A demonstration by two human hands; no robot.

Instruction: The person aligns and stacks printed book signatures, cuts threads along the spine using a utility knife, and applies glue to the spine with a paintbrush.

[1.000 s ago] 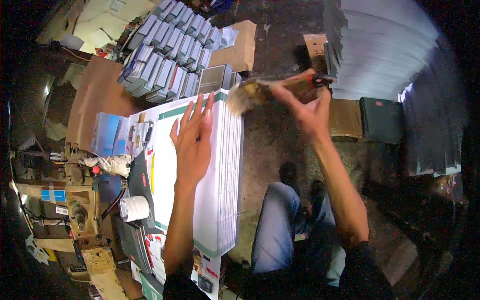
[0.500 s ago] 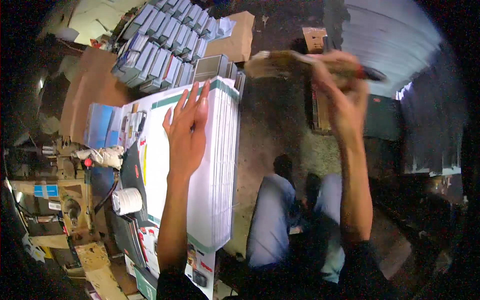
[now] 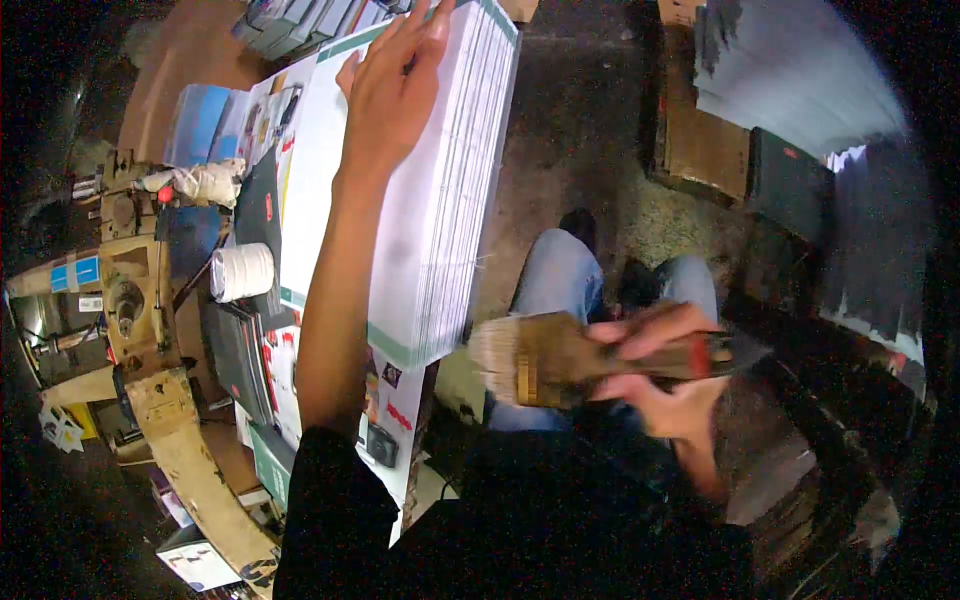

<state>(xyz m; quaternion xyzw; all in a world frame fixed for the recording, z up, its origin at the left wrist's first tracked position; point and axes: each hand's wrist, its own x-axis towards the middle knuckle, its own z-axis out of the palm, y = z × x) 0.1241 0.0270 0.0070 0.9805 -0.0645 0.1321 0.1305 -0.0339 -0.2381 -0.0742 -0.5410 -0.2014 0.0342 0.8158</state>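
Observation:
My left hand (image 3: 397,100) lies flat with spread fingers on top of a thick stack of white printed booklets (image 3: 445,220) with green bands, close to its far end. The layered edges of the stack face right. My right hand (image 3: 665,385) is closed round the handle of a wide paintbrush (image 3: 555,355), held above my lap. Pale bristles on the brush point left, toward the stack's near right corner, without touching it. The handle is partly hidden by my fingers and slightly blurred.
A white roll of tape or string (image 3: 242,273) stands left of the stack, beside dark books (image 3: 240,360). Further left is a wooden and metal device (image 3: 128,300). Bundled grey books (image 3: 300,25) sit at the far end. Cardboard boxes (image 3: 705,150) and stacked sheets (image 3: 800,70) are at the right.
My right hand has brought the paintbrush down and nearer, from the far right to above my lap. The view has shifted, and my left hand still rests on the stack.

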